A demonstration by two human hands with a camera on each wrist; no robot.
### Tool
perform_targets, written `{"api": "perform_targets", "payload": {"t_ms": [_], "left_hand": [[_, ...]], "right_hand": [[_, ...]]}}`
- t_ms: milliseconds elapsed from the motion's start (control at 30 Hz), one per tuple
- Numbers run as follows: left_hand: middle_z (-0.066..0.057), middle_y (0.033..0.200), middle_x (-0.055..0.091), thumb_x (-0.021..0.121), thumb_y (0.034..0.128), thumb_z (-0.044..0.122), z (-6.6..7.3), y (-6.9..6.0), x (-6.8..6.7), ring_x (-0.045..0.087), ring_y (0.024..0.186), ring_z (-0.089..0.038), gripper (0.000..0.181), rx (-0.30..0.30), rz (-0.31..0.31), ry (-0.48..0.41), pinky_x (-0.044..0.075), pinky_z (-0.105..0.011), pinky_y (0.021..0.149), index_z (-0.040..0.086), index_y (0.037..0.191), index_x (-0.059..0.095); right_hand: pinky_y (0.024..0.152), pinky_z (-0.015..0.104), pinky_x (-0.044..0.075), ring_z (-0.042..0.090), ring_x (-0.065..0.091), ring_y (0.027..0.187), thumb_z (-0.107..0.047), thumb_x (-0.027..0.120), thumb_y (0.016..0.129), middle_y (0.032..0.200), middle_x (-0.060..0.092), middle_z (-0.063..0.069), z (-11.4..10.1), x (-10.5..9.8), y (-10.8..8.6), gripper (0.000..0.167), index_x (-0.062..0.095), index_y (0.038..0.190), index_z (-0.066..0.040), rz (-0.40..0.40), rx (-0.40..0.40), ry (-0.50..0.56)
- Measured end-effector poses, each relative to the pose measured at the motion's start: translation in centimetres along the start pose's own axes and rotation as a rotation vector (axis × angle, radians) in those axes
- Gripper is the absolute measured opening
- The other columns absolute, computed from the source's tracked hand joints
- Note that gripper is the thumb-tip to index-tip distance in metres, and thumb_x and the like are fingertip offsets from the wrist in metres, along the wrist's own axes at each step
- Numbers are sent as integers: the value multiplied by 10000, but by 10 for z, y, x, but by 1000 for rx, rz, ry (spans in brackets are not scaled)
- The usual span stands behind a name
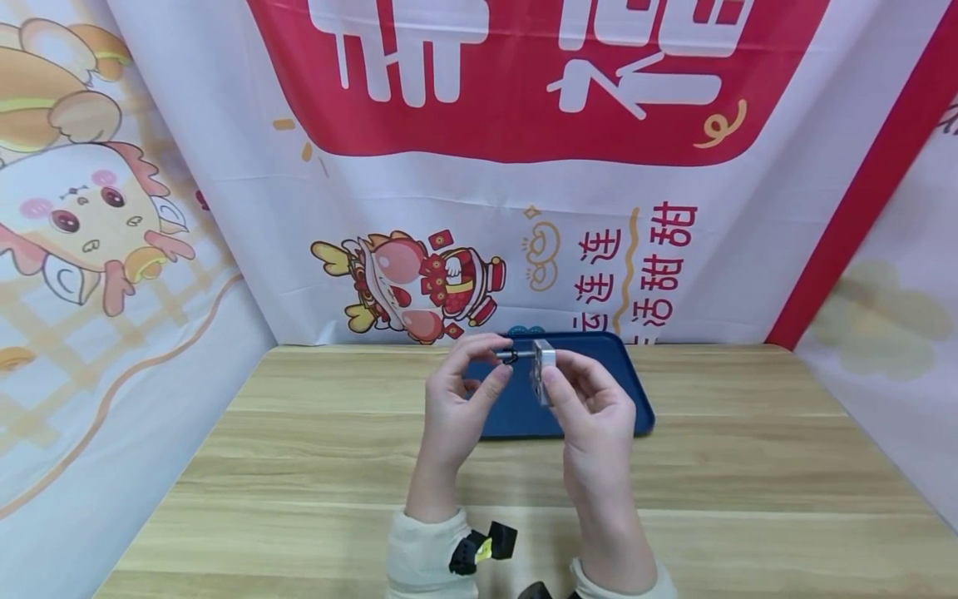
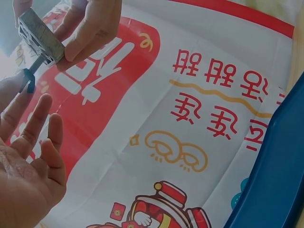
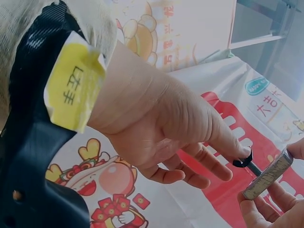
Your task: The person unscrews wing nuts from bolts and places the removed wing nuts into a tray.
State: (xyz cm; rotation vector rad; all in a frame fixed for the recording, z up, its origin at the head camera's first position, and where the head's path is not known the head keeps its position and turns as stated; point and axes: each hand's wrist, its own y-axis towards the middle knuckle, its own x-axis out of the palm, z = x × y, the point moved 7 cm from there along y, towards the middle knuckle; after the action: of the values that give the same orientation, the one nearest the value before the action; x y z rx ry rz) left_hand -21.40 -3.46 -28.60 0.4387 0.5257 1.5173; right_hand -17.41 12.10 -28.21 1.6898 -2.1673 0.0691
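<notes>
Over the blue tray my left hand pinches a threaded screw between thumb and forefinger, at the end with a small black piece. My right hand grips a flat silver metal block by its edges, thumb on the near side. The screw's far end meets the block's face; how deep it sits inside cannot be told. In the right wrist view the block is tilted, with the screw standing out of it towards the left hand, whose other fingers are loosely bent.
A dark blue tray lies at the back of the wood-grain table, behind the hands. Printed cloth hangs right behind the table and along both sides. A black wrist strap with a yellow label is on the left sleeve.
</notes>
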Motion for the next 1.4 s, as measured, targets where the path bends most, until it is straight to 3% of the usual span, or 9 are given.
{"api": "perform_targets", "payload": {"t_ms": [300,433,500,600,733,833,933,1133,1400], "left_hand": [[-85,1112,705,613,989,167,-3,-1,2,627,1019,-141,170,-103,48,-89,538,-250,738,58,1078,708],[-103,1079,705,602,998,200,-4,-1,7,647,1036,-162,193,-139,36,-117,546,-309,851,41,1032,708],[-113,1075,700,597,1002,216,-4,-1,8,658,1047,-175,213,-148,23,-131,543,-353,913,34,1033,702],[-102,1105,689,620,989,224,-7,-1,7,642,1045,-176,211,-162,23,-124,541,-328,886,52,1089,689],[-52,1225,656,683,941,146,-6,-1,4,578,1071,-185,339,-111,-4,-77,487,-227,720,133,1275,625],[-48,1317,619,701,911,64,-1,-1,4,550,1104,-204,493,-26,-58,-53,456,-201,683,160,1374,559],[-69,1321,617,687,915,39,3,-1,4,551,1097,-183,493,20,-87,-41,468,-208,697,146,1379,558],[-122,1141,665,660,941,59,2,-2,4,603,1010,-121,369,8,-71,-35,523,-242,737,112,1305,624],[-172,976,725,629,968,111,-1,-1,4,688,931,-110,268,-32,-33,-79,503,-216,730,104,1233,666]], "right_hand": [[845,239,564,167,665,916,-122,660,956,1028,677,26,1,-1,0,215,661,1145,-20,2,-8,4],[828,235,566,139,651,877,-103,655,956,1017,675,29,1,-1,0,201,662,1138,-21,-1,-14,14],[827,234,566,137,647,871,-103,654,956,1019,675,30,1,-1,1,200,663,1138,-21,-4,-15,17],[830,232,565,139,650,877,-106,651,958,1022,675,31,0,-1,0,201,661,1140,-21,-5,-13,18],[849,229,561,153,658,910,-119,650,961,1036,674,25,0,-1,0,215,656,1153,-22,-5,-3,14],[863,231,559,172,658,934,-126,650,962,1047,671,23,-1,-1,0,228,652,1163,-18,-5,1,10],[868,234,558,184,660,945,-126,650,962,1052,670,27,-1,-1,0,234,650,1167,-14,-6,1,8],[857,230,559,157,654,919,-125,648,964,1053,669,28,-1,-1,0,237,648,1170,-10,-7,-1,8],[852,240,563,151,650,901,-100,647,960,1046,671,31,0,-1,1,225,650,1164,-6,-3,-4,13]]}}
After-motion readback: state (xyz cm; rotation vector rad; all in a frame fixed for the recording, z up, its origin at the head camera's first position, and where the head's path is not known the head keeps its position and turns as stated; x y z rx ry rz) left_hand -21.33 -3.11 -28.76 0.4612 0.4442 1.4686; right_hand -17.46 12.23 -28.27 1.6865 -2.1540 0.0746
